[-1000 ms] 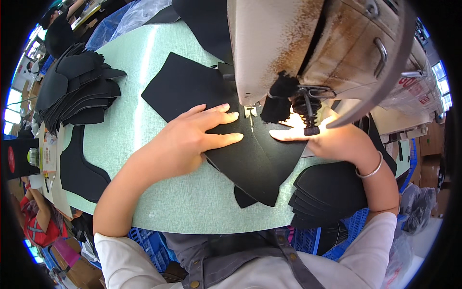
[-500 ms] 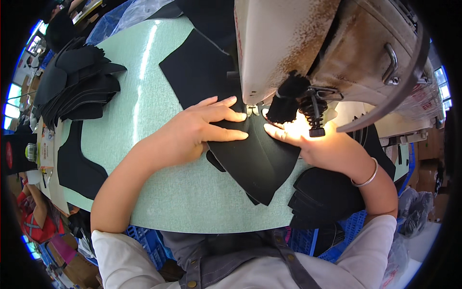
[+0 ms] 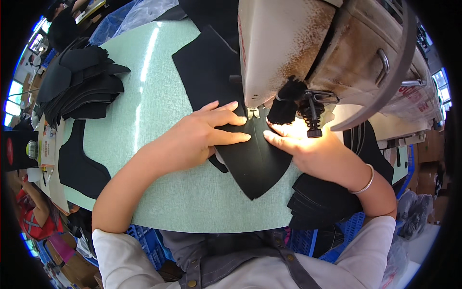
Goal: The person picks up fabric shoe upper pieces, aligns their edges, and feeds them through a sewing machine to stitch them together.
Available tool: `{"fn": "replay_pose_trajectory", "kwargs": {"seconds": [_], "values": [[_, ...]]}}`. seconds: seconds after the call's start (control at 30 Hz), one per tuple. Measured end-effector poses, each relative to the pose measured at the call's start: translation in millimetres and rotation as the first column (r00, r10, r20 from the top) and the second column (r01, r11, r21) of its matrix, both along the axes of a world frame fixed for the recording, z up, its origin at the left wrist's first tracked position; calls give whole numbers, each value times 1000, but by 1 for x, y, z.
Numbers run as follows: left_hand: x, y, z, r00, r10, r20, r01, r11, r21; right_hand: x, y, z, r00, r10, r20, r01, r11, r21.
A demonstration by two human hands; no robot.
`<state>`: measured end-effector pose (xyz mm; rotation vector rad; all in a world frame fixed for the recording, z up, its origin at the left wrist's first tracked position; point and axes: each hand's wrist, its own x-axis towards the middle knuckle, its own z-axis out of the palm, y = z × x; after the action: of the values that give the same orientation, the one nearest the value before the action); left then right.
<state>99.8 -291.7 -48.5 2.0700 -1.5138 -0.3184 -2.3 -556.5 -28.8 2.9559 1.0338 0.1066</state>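
A black fabric piece (image 3: 255,168) lies under the presser foot (image 3: 252,112) of a sewing machine (image 3: 284,43), its pointed end toward me. My left hand (image 3: 204,127) rests on the piece's left edge, fingers stretched out and spread. On the right edge my right hand (image 3: 303,147) lies with thumb and fingers extended, partly behind a black fuzzy roll (image 3: 287,101) and in the lamp's glare. A seam line runs down the piece from the foot. Beyond it, a larger black panel (image 3: 207,67) spreads left of the machine head.
Stacked black pieces (image 3: 79,82) stand at the far left of the green table (image 3: 178,202); a curved black piece (image 3: 79,161) lies nearer. More black pieces (image 3: 325,200) sit by my right forearm. Blue crates (image 3: 349,231) are below the edge. Another person (image 3: 38,207) is at left.
The fabric piece has moved away from me under the presser foot, and its pointed end has swung left. The far panel has shifted up and right. Both hands stay on the piece.
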Motion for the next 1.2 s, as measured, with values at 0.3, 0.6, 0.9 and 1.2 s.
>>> {"fn": "replay_pose_trajectory", "kwargs": {"seconds": [0.3, 0.6, 0.9, 1.2], "values": [[-31, -15, 0, 979, 139, 150, -147, 988, 43, 9, -9, -5, 987, 43, 156, -65, 988, 138], [-19, -1, 9, 987, 28, 157, -35, 999, 40, -7, 1, 1, 998, -13, -62, 12, 999, -31], [-25, -12, -5, 942, 110, 318, -101, 994, -46, -9, 8, -3, 999, -42, 6, 42, 998, -56], [-29, -9, -6, 941, 46, 336, -1, 991, -133, -9, 10, -5, 993, 110, 48, -106, 991, -77]]}}
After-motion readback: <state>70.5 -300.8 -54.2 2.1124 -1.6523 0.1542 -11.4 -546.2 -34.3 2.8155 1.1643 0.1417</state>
